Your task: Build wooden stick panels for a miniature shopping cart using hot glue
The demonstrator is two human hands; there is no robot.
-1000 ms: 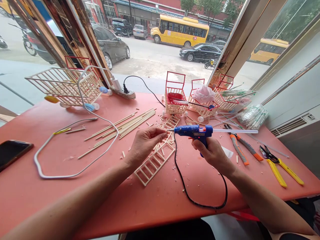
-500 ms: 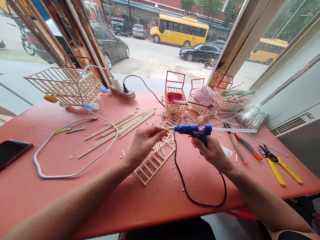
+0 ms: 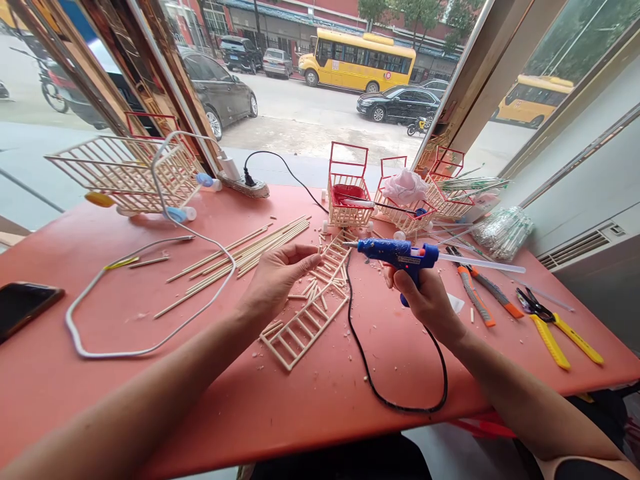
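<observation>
In my right hand [image 3: 425, 293] is a blue hot glue gun [image 3: 393, 252], held level with its nozzle to the left and a clear glue stick [image 3: 483, 263] out of its back. My left hand [image 3: 280, 277] is pinched, thumb against fingers, left of the nozzle and apart from it. Whatever sits between these fingertips is too small to make out. Below the hands a ladder-like frame of thin wooden sticks [image 3: 306, 333] lies on the pink table [image 3: 200, 407]. Short cut stick pieces [image 3: 314, 292] are scattered beside it, partly behind my left hand.
Long wooden sticks [image 3: 250, 250] lie left of centre. Several small stick-built carts [image 3: 349, 207] stand at the back. Orange-handled pliers [image 3: 477, 297] and yellow-handled pliers [image 3: 550, 340] lie at right. A black cord [image 3: 357, 353] loops in front; a white cable [image 3: 125, 353] and phone [image 3: 25, 307] are at left.
The glue gun has moved right and slightly back from my left fingertips, so a gap now separates them. My left hand has shifted a little left and up.
</observation>
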